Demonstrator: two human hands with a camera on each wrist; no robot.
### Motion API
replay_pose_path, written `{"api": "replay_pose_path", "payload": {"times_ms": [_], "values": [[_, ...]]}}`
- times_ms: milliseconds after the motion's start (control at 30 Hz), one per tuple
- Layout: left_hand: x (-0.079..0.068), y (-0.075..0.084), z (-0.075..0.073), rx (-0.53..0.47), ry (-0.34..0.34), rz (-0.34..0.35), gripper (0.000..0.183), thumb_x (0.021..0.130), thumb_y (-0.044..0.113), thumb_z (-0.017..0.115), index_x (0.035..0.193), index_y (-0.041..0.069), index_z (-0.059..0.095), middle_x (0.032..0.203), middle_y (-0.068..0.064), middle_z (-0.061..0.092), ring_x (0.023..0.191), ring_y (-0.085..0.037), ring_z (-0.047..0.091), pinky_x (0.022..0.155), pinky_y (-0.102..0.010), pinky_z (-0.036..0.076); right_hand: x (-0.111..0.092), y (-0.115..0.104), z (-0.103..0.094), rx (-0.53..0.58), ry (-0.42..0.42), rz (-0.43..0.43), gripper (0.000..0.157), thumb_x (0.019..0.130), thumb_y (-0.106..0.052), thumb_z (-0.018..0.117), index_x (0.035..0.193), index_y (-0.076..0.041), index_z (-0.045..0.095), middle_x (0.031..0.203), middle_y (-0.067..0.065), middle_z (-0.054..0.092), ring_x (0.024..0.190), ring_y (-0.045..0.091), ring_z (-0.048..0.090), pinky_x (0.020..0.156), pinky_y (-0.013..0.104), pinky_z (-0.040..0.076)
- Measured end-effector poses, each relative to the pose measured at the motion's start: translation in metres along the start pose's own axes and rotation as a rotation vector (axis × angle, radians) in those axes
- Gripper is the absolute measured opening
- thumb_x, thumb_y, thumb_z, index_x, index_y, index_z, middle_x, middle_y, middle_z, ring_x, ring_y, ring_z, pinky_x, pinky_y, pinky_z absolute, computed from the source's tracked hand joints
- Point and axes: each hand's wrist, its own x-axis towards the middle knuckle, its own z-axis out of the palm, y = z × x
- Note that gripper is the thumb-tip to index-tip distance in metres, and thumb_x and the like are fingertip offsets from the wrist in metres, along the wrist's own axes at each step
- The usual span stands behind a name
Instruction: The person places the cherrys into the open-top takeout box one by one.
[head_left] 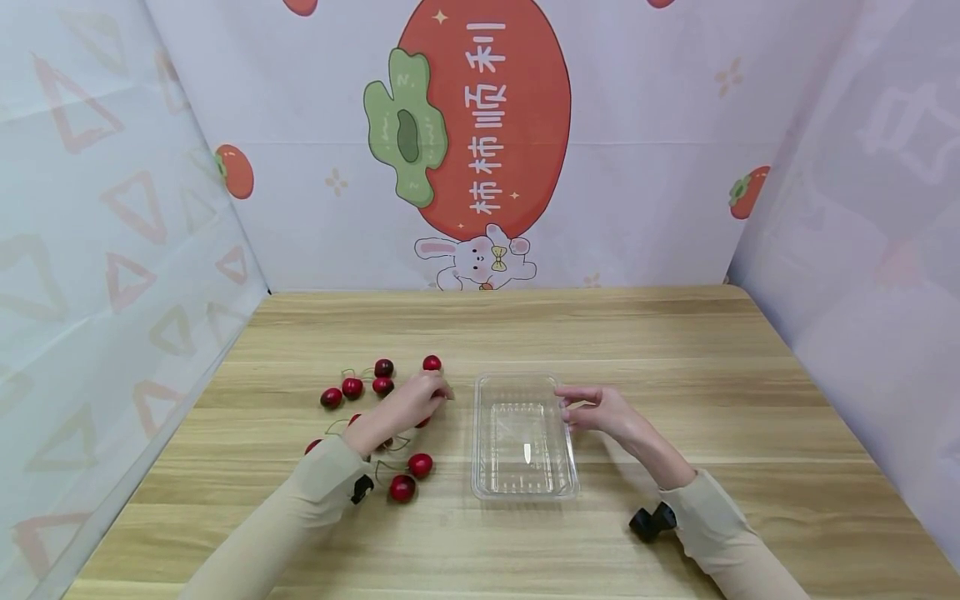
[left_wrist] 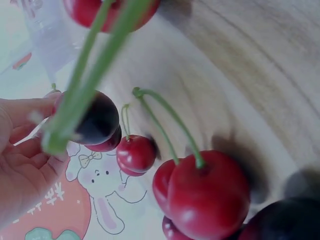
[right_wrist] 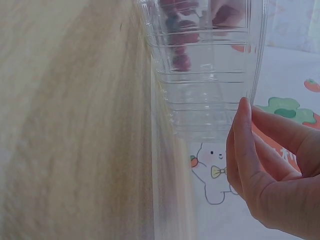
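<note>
Now the left hand [head_left: 415,400] pinches a dark cherry [left_wrist: 96,120] beside the clear tray [head_left: 525,433], which the right hand [head_left: 606,412], fingers extended, touches; a slack pinch could drop the cherry onto the desk [head_left: 637,333].

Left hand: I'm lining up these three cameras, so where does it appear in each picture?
Head: left hand left of centre, beside the clear container.
Left wrist: left hand at the left edge.
Right wrist: left hand at the top, right of centre, partly cut off.
Shared landmark: rabbit drawing.
</note>
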Motion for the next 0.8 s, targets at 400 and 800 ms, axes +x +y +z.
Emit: {"api": "replay_pose_path", "payload": {"times_ms": [400, 800], "values": [[0.001, 0.006, -0.014, -0.050, 0.064, 0.031, 0.009, 0.079, -0.001, 0.062, 0.087, 0.001, 0.066, 0.083, -0.006, 0.063, 0.076, -0.016, 0.059, 0.067, -0.023, 0.049, 0.000, -0.001, 0.000, 0.002, -0.009, 0.001, 0.048, 0.081, 0.001, 0.058, 0.124, 0.014, 0.040, 0.112, 0.032, 0.046, 0.084, 0.021, 0.060, 0.074, 0.032, 0.051], [0.003, 0.014, -0.022, -0.103, 0.110, 0.027, 0.011, 0.078, 0.000, 0.063, 0.089, 0.002, 0.065, 0.086, -0.006, 0.063, 0.079, -0.017, 0.060, 0.069, -0.023, 0.050, 0.000, 0.000, -0.001, 0.006, -0.006, 0.004, 0.049, 0.080, 0.002, 0.059, 0.124, 0.013, 0.040, 0.111, 0.031, 0.046, 0.084, 0.021, 0.060, 0.074, 0.032, 0.051]]}}
